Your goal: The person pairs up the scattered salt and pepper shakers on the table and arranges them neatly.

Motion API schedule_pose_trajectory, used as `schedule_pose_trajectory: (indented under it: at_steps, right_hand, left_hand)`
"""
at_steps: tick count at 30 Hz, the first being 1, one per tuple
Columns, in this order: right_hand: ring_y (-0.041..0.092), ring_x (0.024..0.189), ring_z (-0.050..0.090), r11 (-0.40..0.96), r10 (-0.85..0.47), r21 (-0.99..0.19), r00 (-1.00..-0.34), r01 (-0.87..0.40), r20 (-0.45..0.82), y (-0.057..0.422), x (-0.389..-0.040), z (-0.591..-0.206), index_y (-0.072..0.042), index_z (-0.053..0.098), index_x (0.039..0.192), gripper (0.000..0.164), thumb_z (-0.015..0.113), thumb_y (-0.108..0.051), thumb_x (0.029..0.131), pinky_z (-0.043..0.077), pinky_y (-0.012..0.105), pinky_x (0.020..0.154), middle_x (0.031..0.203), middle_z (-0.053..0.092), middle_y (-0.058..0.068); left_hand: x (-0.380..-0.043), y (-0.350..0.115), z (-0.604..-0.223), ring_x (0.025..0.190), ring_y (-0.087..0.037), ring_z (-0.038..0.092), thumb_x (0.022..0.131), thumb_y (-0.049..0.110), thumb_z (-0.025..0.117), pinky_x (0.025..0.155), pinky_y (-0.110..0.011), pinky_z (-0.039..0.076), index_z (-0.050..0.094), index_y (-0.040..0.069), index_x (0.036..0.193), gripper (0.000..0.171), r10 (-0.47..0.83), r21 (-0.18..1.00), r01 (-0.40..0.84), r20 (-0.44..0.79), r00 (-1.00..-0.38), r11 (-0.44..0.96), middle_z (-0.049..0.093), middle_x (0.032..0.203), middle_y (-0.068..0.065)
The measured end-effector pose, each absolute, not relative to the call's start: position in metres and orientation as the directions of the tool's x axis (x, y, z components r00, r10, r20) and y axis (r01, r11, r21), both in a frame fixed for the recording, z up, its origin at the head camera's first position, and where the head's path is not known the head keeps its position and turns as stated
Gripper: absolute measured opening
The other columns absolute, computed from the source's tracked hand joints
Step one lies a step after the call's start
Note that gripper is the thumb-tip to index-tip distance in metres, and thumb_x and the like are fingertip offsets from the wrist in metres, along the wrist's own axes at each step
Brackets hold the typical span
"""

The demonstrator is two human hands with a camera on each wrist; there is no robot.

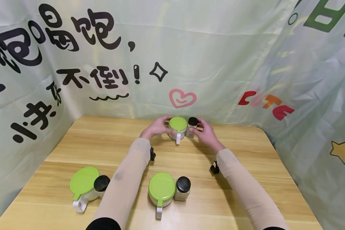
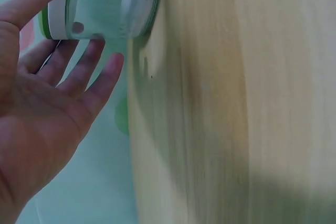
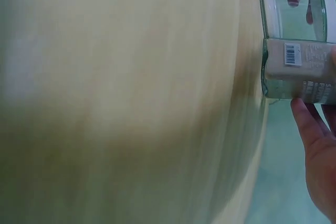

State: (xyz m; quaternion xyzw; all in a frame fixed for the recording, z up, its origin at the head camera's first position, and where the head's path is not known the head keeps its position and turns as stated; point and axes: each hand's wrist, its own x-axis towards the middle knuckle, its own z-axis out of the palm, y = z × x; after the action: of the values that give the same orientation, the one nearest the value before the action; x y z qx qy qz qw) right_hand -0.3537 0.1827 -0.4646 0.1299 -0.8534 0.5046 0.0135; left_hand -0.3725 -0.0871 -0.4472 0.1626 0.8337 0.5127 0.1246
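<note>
At the table's far edge stands a clear glass seasoning jar point(image 1: 178, 123) with a green lid and a white handle pointing toward me. My left hand point(image 1: 158, 127) holds it from the left, thumb on the near side and fingers behind. The left wrist view shows these fingers point(image 2: 92, 59) against the glass jar point(image 2: 100, 6). Right beside the jar is a square glass shaker bottle point(image 1: 193, 121) with a black lid. My right hand point(image 1: 206, 132) grips that bottle from the right. A barcode label shows on the bottle point(image 3: 294, 69) in the right wrist view.
Nearer me on the wooden table point(image 1: 89, 140) stand two similar green-lidded jars, one left point(image 1: 84, 180) and one central point(image 1: 162, 187). Each has a black-lidded bottle beside it; my left forearm partly covers the left bottle point(image 1: 101, 183). A printed cloth point(image 1: 218, 48) hangs behind the table.
</note>
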Motion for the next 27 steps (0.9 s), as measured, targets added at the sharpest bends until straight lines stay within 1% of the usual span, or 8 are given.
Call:
schedule_pose_trajectory:
  at_steps: [4, 9, 15, 21, 27]
  right_hand:
    - [0.045, 0.133, 0.055, 0.482, -0.215, -0.839, -0.963, -0.251, 0.164, 0.191, -0.346, -0.464, -0.002, 0.047, 0.15, 0.062, 0.075, -0.018, 0.098, 0.054, 0.053, 0.105, 0.144, 0.056, 0.024]
    - [0.046, 0.131, 0.056, 0.515, -0.222, -0.817, -0.961, -0.26, 0.166, 0.201, -0.334, -0.463, -0.001, 0.047, 0.149, 0.061, 0.075, -0.017, 0.097, 0.055, 0.052, 0.103, 0.143, 0.057, 0.024]
    - [0.046, 0.13, 0.057, 0.526, -0.241, -0.804, -0.955, -0.278, 0.172, 0.212, -0.322, -0.461, -0.002, 0.049, 0.148, 0.058, 0.075, -0.016, 0.098, 0.057, 0.052, 0.1, 0.143, 0.056, 0.025]
    - [0.046, 0.129, 0.058, 0.542, -0.251, -0.785, -0.949, -0.299, 0.189, 0.221, -0.309, -0.462, 0.0, 0.048, 0.148, 0.06, 0.075, -0.014, 0.097, 0.056, 0.053, 0.101, 0.141, 0.057, 0.025]
    - [0.045, 0.127, 0.06, 0.55, -0.242, -0.779, -0.951, -0.299, 0.194, 0.232, -0.295, -0.462, -0.001, 0.051, 0.146, 0.057, 0.076, -0.013, 0.096, 0.057, 0.054, 0.099, 0.139, 0.06, 0.024]
  left_hand:
    - [-0.368, -0.082, -0.446, 0.137, -0.033, 0.051, 0.081, 0.018, 0.09, 0.113, -0.045, 0.047, 0.043, 0.009, 0.156, 0.089, 0.427, 0.882, 0.163, -0.047, -0.903, 0.443, 0.051, 0.151, -0.013]
    - [-0.364, -0.076, -0.442, 0.132, -0.032, 0.055, 0.08, 0.016, 0.09, 0.112, -0.042, 0.048, 0.045, 0.006, 0.153, 0.087, 0.474, 0.867, 0.194, -0.053, -0.879, 0.458, 0.054, 0.147, -0.014]
    - [-0.359, -0.072, -0.437, 0.131, -0.031, 0.056, 0.079, 0.014, 0.09, 0.11, -0.042, 0.05, 0.048, 0.008, 0.151, 0.083, 0.521, 0.858, 0.213, -0.072, -0.851, 0.467, 0.054, 0.148, -0.012]
    - [-0.348, -0.069, -0.43, 0.131, -0.031, 0.057, 0.081, 0.014, 0.09, 0.105, -0.04, 0.054, 0.051, 0.007, 0.149, 0.078, 0.554, 0.861, 0.214, -0.091, -0.827, 0.461, 0.055, 0.149, -0.011]
    - [-0.342, -0.06, -0.427, 0.132, -0.033, 0.057, 0.082, 0.01, 0.088, 0.104, -0.039, 0.055, 0.051, 0.005, 0.147, 0.074, 0.603, 0.861, 0.239, -0.096, -0.792, 0.45, 0.054, 0.149, -0.012]
